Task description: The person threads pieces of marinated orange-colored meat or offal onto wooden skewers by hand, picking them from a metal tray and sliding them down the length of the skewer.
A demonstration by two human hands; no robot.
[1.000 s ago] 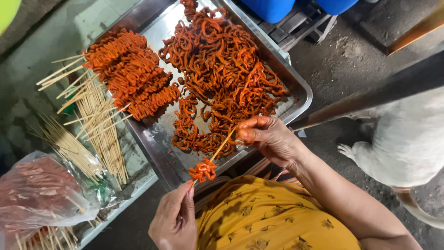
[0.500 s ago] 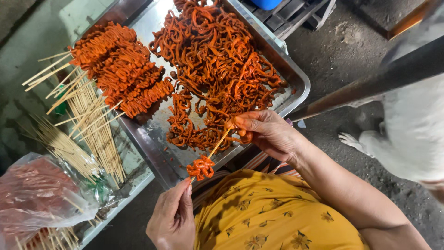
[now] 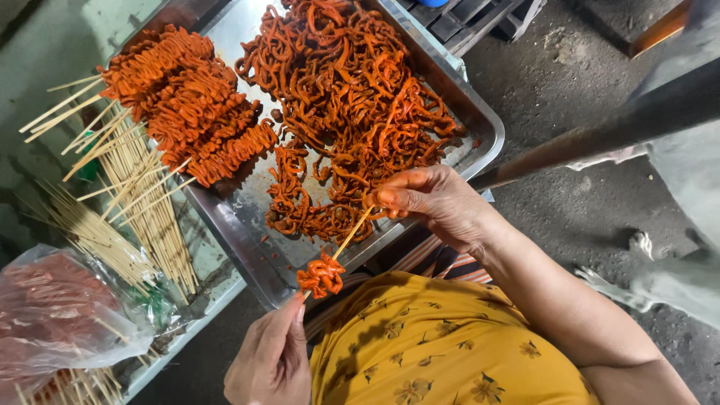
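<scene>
skewer (image 3: 341,251) | left fingers (image 3: 289,319) pinch base | right fingers (image 3: 390,199) clamp tip

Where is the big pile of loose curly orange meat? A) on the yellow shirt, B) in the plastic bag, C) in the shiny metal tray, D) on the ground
C: the loose orange strips lie heaped in the metal tray, beside the finished skewers.
</scene>
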